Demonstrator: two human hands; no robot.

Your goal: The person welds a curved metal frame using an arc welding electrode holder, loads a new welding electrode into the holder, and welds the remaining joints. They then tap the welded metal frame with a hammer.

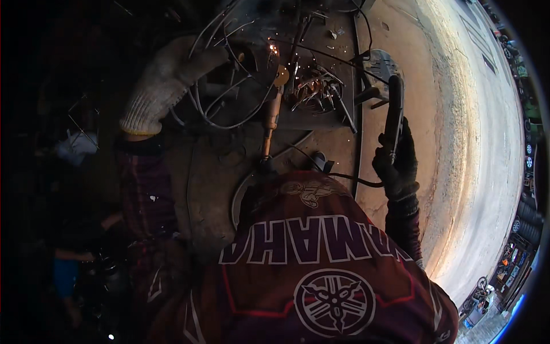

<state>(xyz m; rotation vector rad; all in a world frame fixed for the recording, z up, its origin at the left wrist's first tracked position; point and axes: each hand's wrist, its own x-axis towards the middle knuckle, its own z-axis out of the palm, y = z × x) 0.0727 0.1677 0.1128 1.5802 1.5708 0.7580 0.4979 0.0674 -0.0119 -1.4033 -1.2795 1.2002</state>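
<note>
My right hand (398, 163), in a dark glove, is closed around the black handle of a welding electrode holder (394, 109). A thin electrode (332, 55) runs left from the holder to a cluster of bright sparks (272, 49). The sparks fly at the edge of a dark metal workpiece (260, 60), whose outline is lost in shadow. On its left side, my left hand (172, 77), in a whitish knitted glove, bends its fingers toward the piece among loops of wire. Its fingertips are partly hidden, and what they grip is too dark to make out.
An orange-brown rod-shaped tool (272, 114) with a round yellowish end lies below the sparks. Beside it is a heap of thin metal pieces (316, 92). A grey metal plate (382, 63) stands near the holder. The holder's black cable (355, 179) trails leftward. Another person's arm (74, 255) shows lower left.
</note>
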